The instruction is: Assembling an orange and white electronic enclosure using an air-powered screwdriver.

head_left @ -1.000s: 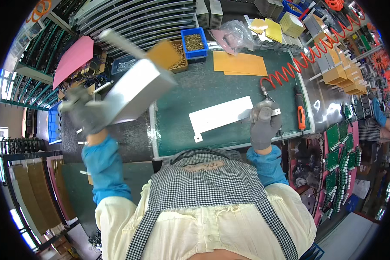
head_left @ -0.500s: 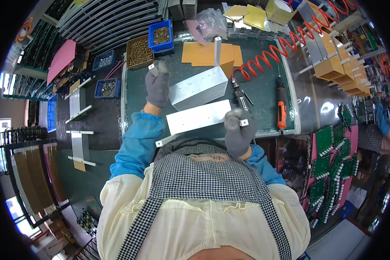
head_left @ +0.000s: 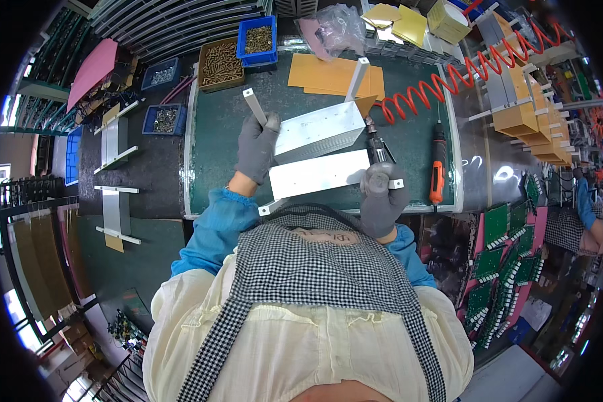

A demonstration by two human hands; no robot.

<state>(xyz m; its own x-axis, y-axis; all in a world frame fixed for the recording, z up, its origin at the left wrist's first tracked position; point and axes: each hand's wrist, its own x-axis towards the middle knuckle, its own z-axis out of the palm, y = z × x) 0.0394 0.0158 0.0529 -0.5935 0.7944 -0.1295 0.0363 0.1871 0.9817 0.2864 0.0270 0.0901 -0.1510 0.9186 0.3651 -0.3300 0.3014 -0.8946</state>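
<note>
We are in a factory workshop. We see screws (head_left: 222, 63) in boxes (head_left: 258, 59), a power screwdriver (head_left: 437, 171) and circuit boards (head_left: 496, 230) around the counter (head_left: 214, 137).

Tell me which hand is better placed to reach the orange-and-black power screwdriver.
Right, I'd judge. The right hand is nearer the orange-and-black power screwdriver, though it holds the right end of the near silver plate. The left hand is farther off, at the left end of the finned metal block.

Mid-frame, a pinkish patch (head_left: 323, 236) on the checked apron (head_left: 308, 275) bears dark lettering (small, not clearly readable).
</note>
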